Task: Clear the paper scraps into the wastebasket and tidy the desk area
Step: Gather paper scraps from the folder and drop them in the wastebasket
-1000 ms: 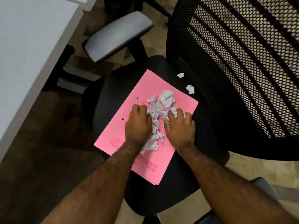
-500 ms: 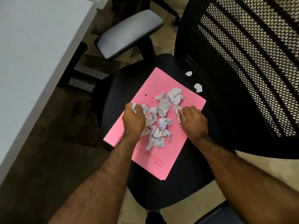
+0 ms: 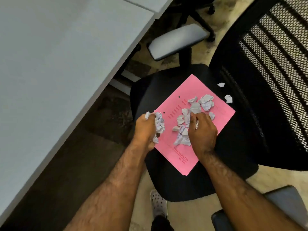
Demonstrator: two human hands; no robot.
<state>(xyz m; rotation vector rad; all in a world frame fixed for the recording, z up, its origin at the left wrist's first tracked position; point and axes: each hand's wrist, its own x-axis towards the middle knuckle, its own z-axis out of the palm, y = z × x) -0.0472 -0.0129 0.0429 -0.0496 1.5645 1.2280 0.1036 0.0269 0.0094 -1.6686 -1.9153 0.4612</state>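
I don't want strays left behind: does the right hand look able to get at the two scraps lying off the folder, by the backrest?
Probably yes: the right hand is nearest, and only bare seat separates it from both scraps, though its fingers already hold paper.

Office, by the looks: grey desk (image 3: pixel 55 67), black mesh-back swivel chair (image 3: pixel 273 84) with padded armrest (image 3: pixel 176 41), pink file folder (image 3: pixel 180 154) on seat.

Red print on the pink folder (image 3: pixel 181 157) is too blurred to read.
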